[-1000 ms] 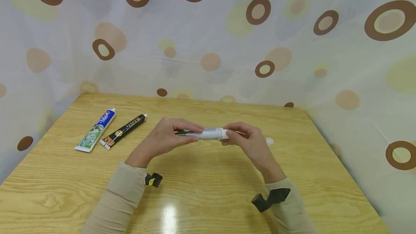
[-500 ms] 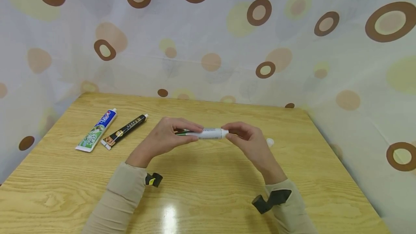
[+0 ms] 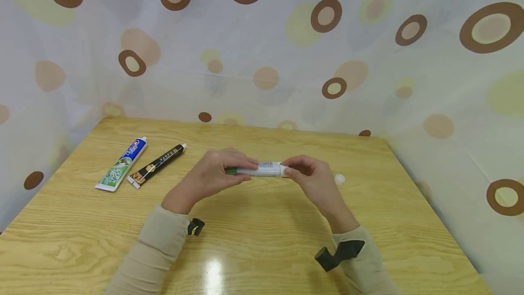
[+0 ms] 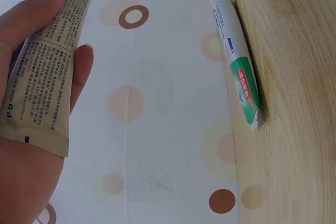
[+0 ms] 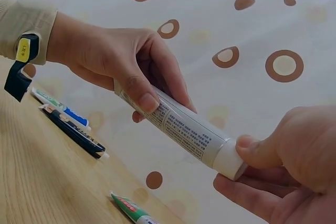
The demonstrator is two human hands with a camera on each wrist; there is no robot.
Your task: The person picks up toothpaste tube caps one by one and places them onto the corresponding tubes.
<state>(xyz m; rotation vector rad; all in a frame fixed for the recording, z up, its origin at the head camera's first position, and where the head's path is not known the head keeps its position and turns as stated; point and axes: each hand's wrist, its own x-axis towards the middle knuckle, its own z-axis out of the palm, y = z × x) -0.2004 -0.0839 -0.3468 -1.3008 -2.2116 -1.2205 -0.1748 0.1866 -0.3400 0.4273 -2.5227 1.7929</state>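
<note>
Both hands hold a white toothpaste tube (image 3: 266, 169) level over the middle of the table. My left hand (image 3: 210, 174) grips its body, thumb on the near side and fingers on the far side. In the left wrist view, small print covers the tube's pale back (image 4: 47, 72), and the flat tail runs past the palm. My right hand (image 3: 313, 179) pinches the white cap (image 5: 229, 160) between thumb and fingers. The cap sits at the tube's end. On the table below lies a green and white toothpaste tube (image 4: 236, 56), also partly in the right wrist view.
At the table's back left lie a blue and green toothpaste tube (image 3: 121, 164) and a slim black one (image 3: 157, 165), side by side. A small white round piece (image 3: 340, 179) rests right of my right hand. Patterned sheeting (image 3: 262, 49) rises behind the wooden table (image 3: 262, 249).
My left hand has turned slightly and shifted a little to the right along with the tube. My right fingers have moved slightly around the cap. The tubes on the table stay put.
</note>
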